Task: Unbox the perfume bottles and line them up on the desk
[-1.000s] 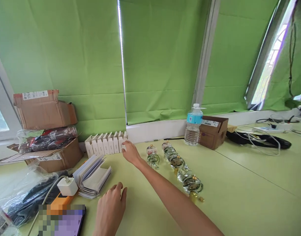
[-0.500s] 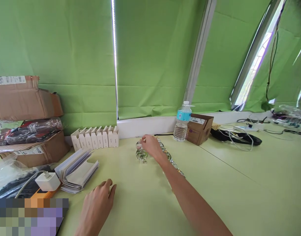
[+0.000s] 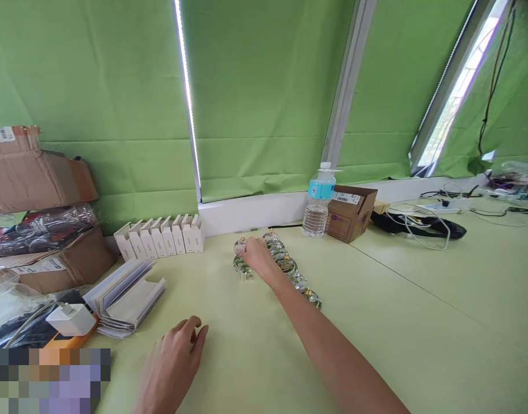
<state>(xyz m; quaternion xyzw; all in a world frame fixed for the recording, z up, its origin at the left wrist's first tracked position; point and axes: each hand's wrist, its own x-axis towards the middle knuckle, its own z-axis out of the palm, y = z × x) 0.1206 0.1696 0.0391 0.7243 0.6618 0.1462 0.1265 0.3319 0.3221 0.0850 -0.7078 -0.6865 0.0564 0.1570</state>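
My right hand reaches over a group of clear glass ornaments with gold caps, and its fingertips close around the top of one glass ornament. A second ornament sits just below it. A diagonal row of similar ornaments runs beside my wrist, partly hidden by the hand. My left hand rests on the pale green table at the bottom of the view, fingers loosely curled, holding nothing. Its nearest neighbour is a stack of flat white card folders.
A row of small white boxes stands along the wall. Behind the ornaments are a water bottle and a brown carton. A white charger and cardboard boxes lie left; cables lie right.
My right hand has left the white boxes and moved right onto the glass ornaments. The view has turned slightly, and my left hand has barely moved.
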